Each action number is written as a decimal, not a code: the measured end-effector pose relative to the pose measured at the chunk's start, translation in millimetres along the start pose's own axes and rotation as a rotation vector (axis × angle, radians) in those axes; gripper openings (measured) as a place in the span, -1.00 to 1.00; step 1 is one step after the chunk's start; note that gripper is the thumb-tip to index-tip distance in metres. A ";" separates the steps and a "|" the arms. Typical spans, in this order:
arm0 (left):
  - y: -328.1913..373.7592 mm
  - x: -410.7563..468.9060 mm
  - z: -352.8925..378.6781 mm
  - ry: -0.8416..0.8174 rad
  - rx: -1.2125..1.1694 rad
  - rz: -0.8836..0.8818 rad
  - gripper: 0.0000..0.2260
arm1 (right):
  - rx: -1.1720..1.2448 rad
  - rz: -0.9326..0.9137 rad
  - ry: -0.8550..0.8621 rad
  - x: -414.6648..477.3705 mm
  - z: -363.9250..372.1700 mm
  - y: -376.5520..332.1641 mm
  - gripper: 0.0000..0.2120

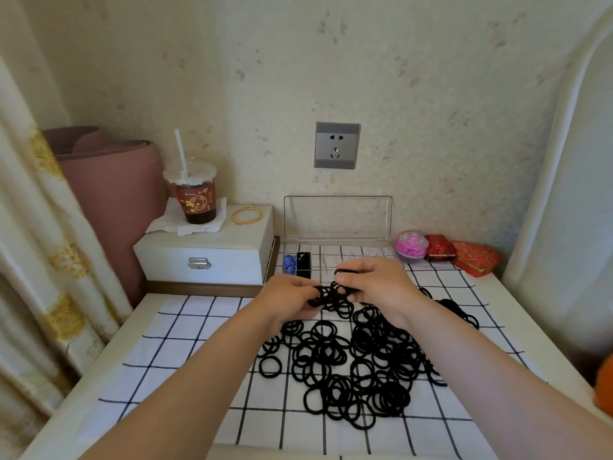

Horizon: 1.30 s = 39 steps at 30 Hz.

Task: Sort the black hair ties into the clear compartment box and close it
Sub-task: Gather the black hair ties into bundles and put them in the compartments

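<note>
Big pile of black hair ties (348,360) sits on the checked cloth (199,330), and the left hand (288,293) and right hand (378,280) are at its 12 o'clock edge, each curled round a small bunch. Clear compartment box (338,220) is further out at 12, lid up, with some black ties in a slot near its 9 o'clock end.

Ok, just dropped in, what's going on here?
A person is gathering black hair ties from the pile on the checked cloth. The left hand and right hand both hold a bunch of ties in front of the clear compartment box, lid standing open. One compartment holds black ties, another blue ones; most of the pile is unsorted.
</note>
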<state>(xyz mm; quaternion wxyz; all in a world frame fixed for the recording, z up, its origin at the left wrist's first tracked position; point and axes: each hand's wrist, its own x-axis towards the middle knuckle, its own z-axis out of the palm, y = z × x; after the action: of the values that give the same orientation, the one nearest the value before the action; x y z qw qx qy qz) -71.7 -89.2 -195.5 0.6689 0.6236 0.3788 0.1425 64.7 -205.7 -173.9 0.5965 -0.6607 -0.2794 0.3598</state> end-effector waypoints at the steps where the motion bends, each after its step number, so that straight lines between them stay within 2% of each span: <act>1: 1.9 -3.4 2.1 -0.071 -0.053 -0.018 -0.83 | 0.027 -0.005 -0.004 -1.8 3.2 -0.8 -0.84; 4: 6.1 -7.7 8.5 -0.202 -0.208 -0.065 -0.81 | -0.054 -0.053 0.046 -5.8 11.3 -0.2 -0.87; 10: 8.1 -12.0 9.8 -0.253 -0.417 -0.137 -0.84 | -0.198 -0.143 0.172 -6.7 16.3 2.3 -0.89; 14: 6.0 -10.5 10.8 -0.258 -0.300 -0.070 -0.79 | -0.161 -0.096 0.165 -8.7 15.4 0.6 -0.92; 17: 3.2 -7.8 12.2 -0.206 -0.260 -0.071 -0.80 | -0.102 -0.039 0.165 -10.0 12.8 0.8 -0.96; 21: 3.0 -6.0 9.5 -0.100 -0.233 -0.069 -0.79 | -0.123 -0.061 0.234 -9.8 7.8 -2.7 -0.93; 24: 1.9 -5.3 7.1 -0.070 -0.223 -0.066 -0.80 | -0.106 -0.049 0.141 -11.8 6.7 -7.8 -0.94; 27: 5.3 -5.9 7.9 -0.135 -0.282 -0.061 -0.80 | -0.099 -0.010 0.021 -15.8 12.8 -8.9 -0.94; 32: 11.0 -14.0 12.5 -0.293 -0.458 -0.081 -0.77 | -0.058 -0.041 0.046 -14.1 19.7 -5.4 -0.88; 36: 14.9 -17.1 10.2 -0.332 -0.613 -0.096 -0.78 | -0.039 0.019 0.059 -13.4 15.2 -7.5 -0.91; 39: 15.8 -18.7 10.1 -0.344 -0.501 -0.055 -0.72 | 0.006 0.125 0.043 -11.7 10.7 -6.7 -0.92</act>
<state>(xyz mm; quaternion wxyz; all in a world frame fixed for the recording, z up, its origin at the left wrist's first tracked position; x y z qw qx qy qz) -72.9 -106.1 -175.1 0.8599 0.4435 0.2297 0.1055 49.6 -207.9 -165.9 0.5807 -0.6827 -0.2236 0.3831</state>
